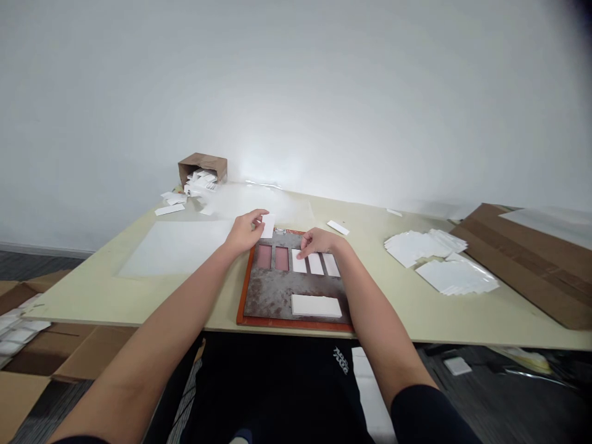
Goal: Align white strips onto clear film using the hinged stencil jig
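A metal plate [272, 290] with a row of rectangular slots lies on an orange-red base [241, 302] in front of me. My left hand [247, 231] pinches a small white card [267, 227] just beyond the plate's far left corner. Two slots at the left show a pink bottom [264, 256]. Farther right, white cards [316, 264] sit in the remaining slots. My right hand [319, 242] has thumb and fingers closed together at the top of a card [298, 261] in the middle slot. A stack of white cards [316, 305] rests on the plate's near right part.
An open cardboard box [203, 161] full of white pieces stands at the back left, with loose cards nearby. Translucent sheets [176, 250] lie at the left. Fanned white packets [456, 274] and a large brown cardboard box [522, 265] occupy the right side of the table [365, 253].
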`<state>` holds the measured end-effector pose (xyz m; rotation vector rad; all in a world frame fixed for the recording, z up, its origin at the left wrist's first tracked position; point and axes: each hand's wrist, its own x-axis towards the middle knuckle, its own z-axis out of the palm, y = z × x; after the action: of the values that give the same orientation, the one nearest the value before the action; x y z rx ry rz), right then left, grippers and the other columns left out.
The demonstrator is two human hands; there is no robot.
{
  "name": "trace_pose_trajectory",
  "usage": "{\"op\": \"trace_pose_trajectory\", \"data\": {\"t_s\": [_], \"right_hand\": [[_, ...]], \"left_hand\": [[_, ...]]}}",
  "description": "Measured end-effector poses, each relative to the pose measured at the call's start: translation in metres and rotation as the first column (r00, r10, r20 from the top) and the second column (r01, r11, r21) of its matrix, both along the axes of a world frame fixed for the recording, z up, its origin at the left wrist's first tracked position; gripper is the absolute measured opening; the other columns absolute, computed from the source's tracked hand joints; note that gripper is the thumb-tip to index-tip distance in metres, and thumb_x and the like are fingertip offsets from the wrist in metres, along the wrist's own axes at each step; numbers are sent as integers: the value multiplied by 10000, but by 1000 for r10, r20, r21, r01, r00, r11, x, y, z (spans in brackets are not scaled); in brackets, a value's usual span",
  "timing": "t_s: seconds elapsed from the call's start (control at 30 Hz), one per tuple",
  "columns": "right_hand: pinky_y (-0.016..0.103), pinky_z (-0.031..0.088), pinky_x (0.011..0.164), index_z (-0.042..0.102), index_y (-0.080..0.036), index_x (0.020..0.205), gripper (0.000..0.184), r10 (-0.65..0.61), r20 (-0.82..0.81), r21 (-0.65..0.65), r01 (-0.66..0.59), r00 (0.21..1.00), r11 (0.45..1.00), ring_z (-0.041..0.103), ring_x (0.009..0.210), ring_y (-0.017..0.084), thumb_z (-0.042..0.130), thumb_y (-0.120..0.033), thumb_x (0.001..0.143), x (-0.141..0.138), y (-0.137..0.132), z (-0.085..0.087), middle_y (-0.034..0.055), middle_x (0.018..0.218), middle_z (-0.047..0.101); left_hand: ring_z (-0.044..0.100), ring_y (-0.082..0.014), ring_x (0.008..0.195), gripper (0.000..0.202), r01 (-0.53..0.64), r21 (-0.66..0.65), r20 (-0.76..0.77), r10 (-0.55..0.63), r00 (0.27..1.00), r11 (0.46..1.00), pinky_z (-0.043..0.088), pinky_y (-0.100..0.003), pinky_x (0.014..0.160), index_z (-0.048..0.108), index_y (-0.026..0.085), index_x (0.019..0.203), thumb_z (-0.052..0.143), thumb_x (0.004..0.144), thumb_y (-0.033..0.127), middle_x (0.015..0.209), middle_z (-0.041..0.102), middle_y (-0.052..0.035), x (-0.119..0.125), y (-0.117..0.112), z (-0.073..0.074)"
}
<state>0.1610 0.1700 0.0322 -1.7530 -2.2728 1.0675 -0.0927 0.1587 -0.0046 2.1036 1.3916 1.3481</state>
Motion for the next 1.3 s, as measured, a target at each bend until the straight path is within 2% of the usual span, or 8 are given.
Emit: {"op": "trace_pose_trajectory", "data": {"t_s": [0.13,0.77,0.97,1.13,1.3], "right_hand": [[239,316,538,623,-202,598,458,8,19,-7,-8,1000,1000,469,618,113,908,-438,327,0,0,1,-54,593,560],[243,332,548,630,-201,624,432,-2,35,9,2,999,1000,489,641,119,908,-412,370,0,1,-2,-47,624,581],[238,319,543,628,-201,624,448,0,16,5,-1,1000,1000,460,618,108,896,-454,369,3,2,-2,-63,587,543],[243,301,527,606,-199,607,458,-29,3,19,29,1000,999,433,590,104,861,-531,422,6,5,-4,-63,564,514],[250,312,533,605,-200,591,454,-42,17,42,42,999,998,453,598,112,865,-529,417,5,5,-6,-56,577,533]], "left_hand": [[641,-159,800,392,-2,0,-1,2,1000,1000,520,-293,841,680,202,1150,516,796,247,921,682,-28,0,0,0],[644,-161,788,396,1,2,-2,-1,1000,1000,523,-299,833,678,201,1159,523,797,244,924,680,-32,0,0,0],[632,-152,766,389,1,6,-4,-1,1000,1000,519,-293,823,683,195,1145,518,796,245,913,672,-28,0,-1,1],[631,-150,764,394,0,11,-2,0,1000,1000,517,-283,814,680,192,1150,518,795,245,904,670,-25,0,0,0],[636,-154,767,395,5,13,-2,-5,1000,1000,515,-287,809,682,188,1149,519,793,240,916,673,-32,0,1,-1]]}}
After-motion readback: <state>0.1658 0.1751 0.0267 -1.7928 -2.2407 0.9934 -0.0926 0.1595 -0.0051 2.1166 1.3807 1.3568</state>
